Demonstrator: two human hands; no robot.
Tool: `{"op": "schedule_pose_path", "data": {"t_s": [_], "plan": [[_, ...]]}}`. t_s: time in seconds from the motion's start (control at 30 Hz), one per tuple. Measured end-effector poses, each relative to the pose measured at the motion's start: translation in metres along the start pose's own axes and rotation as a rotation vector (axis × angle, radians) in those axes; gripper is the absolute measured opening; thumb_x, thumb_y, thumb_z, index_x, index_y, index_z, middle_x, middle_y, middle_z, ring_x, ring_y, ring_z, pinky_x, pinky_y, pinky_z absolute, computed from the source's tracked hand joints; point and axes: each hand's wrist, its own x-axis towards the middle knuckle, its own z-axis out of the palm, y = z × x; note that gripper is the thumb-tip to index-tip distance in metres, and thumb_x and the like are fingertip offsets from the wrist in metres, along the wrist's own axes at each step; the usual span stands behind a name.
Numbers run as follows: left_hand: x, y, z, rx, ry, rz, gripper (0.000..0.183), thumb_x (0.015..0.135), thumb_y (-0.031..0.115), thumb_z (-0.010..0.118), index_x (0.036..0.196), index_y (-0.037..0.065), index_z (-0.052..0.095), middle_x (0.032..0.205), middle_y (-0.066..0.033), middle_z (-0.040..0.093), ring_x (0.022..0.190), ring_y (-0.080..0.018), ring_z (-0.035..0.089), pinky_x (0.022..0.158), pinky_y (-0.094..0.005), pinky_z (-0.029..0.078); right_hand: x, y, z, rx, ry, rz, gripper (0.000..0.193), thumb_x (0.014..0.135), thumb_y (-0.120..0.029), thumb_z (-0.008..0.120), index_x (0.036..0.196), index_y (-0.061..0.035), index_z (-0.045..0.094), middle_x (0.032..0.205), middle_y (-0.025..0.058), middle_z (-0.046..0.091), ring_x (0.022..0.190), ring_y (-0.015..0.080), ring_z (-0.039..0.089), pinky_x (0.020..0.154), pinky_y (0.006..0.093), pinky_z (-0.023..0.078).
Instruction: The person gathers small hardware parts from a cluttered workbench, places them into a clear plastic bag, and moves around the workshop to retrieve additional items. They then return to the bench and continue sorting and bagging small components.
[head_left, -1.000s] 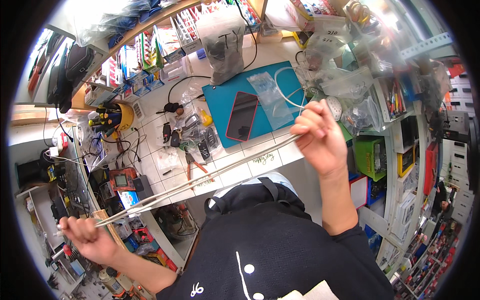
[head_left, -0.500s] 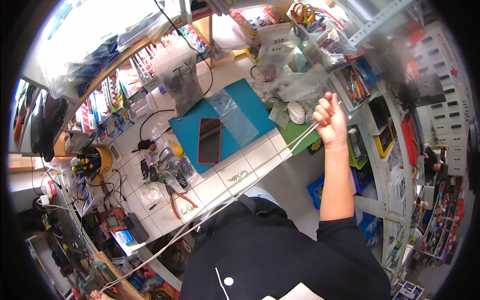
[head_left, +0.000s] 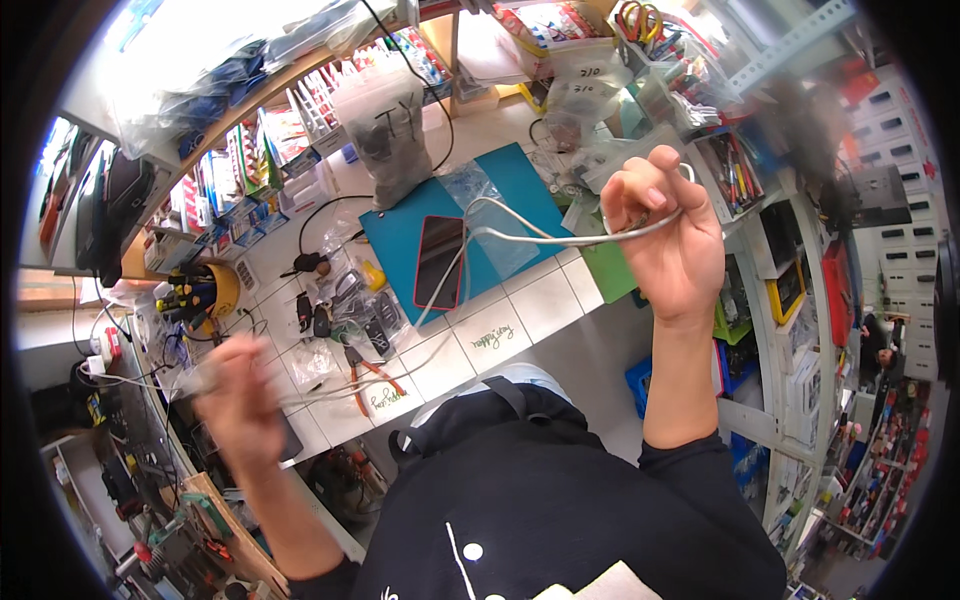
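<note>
A pale, thin cable point(head_left: 540, 239) hangs slack in loops across the front of my body. My right hand point(head_left: 672, 235) is raised at the right with its fingers curled around the cable. At the left, over the table's edge, my left hand point(head_left: 238, 405) is smeared by motion. The cable runs up to it, but its fingers are too blurred to make out. Beneath the loops lies a dark phone-shaped device with a red rim point(head_left: 438, 262), resting on a teal mat point(head_left: 520, 190).
Orange-handled pliers point(head_left: 360, 382) lie near the white tiled table's point(head_left: 540, 310) front edge. Beside them are small plastic bags and black parts point(head_left: 350, 310). A yellow tool cup point(head_left: 225, 290) stands left. A filled clear bag point(head_left: 395, 130) stands behind the mat. Shelves point(head_left: 790, 330) line the right.
My left hand has come up from the lower left corner to the table's edge. The cable, stretched tight before, now hangs slack in loops. My right hand's fingers have loosened slightly around it.
</note>
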Motion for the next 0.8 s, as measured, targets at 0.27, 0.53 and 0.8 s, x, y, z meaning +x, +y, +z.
{"op": "schedule_pose_path", "data": {"t_s": [0.27, 0.53, 0.8], "plan": [[0.013, -0.006, 0.173, 0.111, -0.61, -0.287, 0.016, 0.085, 0.011, 0.056, 0.09, -0.003, 0.056, 0.076, -0.0008, 0.054, 0.071, -0.0054, 0.047, 0.062, -0.0221, 0.039, -0.006, 0.048, 0.021, -0.126, -0.105, 0.056, 0.015, 0.078, -0.008, 0.039, 0.092, -0.0046, 0.044, 0.07, 0.0014, 0.037, 0.078, 0.017, 0.046, 0.103, 0.0434, 0.027], [0.006, -0.025, 0.164, -0.495, -0.505, -0.605, 0.018, 0.083, 0.022, 0.059, 0.084, 0.004, 0.055, 0.056, 0.0016, 0.045, 0.041, -0.0011, 0.028, 0.037, -0.0188, 0.017, -0.015, 0.045, 0.026, -0.872, -0.101, -0.138, 0.045, 0.074, -0.007, 0.042, 0.117, 0.0085, 0.043, 0.107, 0.0187, 0.054, 0.115, 0.0292, 0.044, 0.098, 0.0368, 0.035], [0.0, -0.024, 0.16, -0.565, -0.349, -0.517, 0.021, 0.086, 0.023, 0.054, 0.084, 0.002, 0.056, 0.063, -0.0007, 0.048, 0.039, -0.0017, 0.026, 0.037, -0.0187, 0.017, -0.018, 0.044, 0.024, -1.105, 0.036, -0.031, 0.03, 0.079, -0.006, 0.049, 0.105, 0.0081, 0.053, 0.097, 0.0169, 0.059, 0.084, 0.0174, 0.058, 0.076, 0.0276, 0.047]]}}
